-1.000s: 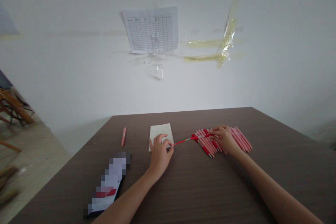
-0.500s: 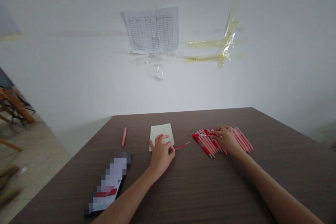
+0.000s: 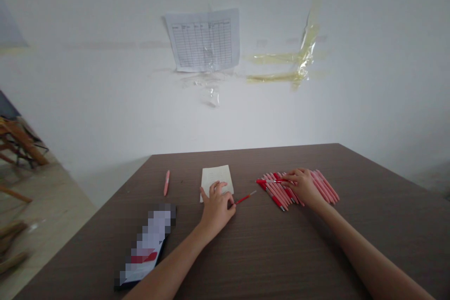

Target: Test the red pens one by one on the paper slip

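Note:
My left hand [image 3: 215, 208] rests on the brown table [image 3: 267, 253] at the near edge of a small paper slip [image 3: 217, 177], pinching a thin red refill [image 3: 245, 197] that points right. My right hand [image 3: 303, 187] lies over a row of several pink pens [image 3: 281, 192], its fingers closed on a red pen barrel [image 3: 269, 181] that sticks out to the left. The two parts are apart from each other.
A single pink pen [image 3: 166, 183] lies left of the slip. A flat packet [image 3: 146, 243] sits near the table's left front edge. A printed sheet [image 3: 204, 40] and tape strips [image 3: 298, 56] hang on the white wall. Wooden furniture [image 3: 17, 150] stands at far left.
The refill and the barrel were in one line a second ago. They are now separated: my left hand drew the refill back toward the slip, and my right hand kept the barrel at the pens.

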`<state>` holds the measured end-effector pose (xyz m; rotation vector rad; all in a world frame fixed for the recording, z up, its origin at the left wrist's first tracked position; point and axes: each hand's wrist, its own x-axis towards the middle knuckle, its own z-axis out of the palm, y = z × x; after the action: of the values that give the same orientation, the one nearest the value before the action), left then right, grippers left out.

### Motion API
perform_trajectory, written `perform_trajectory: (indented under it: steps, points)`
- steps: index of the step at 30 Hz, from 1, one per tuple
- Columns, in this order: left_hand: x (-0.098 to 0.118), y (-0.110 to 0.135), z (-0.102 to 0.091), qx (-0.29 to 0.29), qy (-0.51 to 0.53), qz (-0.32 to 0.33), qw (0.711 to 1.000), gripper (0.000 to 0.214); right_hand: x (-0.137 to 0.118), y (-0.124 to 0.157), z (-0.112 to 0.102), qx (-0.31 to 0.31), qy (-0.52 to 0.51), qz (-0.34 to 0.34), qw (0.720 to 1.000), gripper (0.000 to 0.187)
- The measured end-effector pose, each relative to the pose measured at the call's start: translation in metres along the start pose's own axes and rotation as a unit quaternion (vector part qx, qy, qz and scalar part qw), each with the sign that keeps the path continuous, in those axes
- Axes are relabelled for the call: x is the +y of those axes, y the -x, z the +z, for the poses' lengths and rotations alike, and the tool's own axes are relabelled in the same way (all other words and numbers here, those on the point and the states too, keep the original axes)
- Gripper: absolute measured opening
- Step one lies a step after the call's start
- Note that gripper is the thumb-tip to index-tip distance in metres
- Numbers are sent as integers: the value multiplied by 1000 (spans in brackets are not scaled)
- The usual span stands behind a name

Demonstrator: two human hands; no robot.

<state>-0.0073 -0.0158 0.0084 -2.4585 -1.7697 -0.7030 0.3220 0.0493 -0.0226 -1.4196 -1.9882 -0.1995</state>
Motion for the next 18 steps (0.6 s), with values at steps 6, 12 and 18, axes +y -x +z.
perform_trajectory:
  steps: [6,12,18]
  points:
    - [-1,0,2,17,8,-1,1000,6,-9,0,-6,0,-10,0,1000,22]
    - [4,1,2,44,40,4,998,14,-23,0,-10,-3,-34,-22,999,23]
    - [12,3,4,53,73,31,995,22,-44,1,-13,-52,-76,-78,993,14]
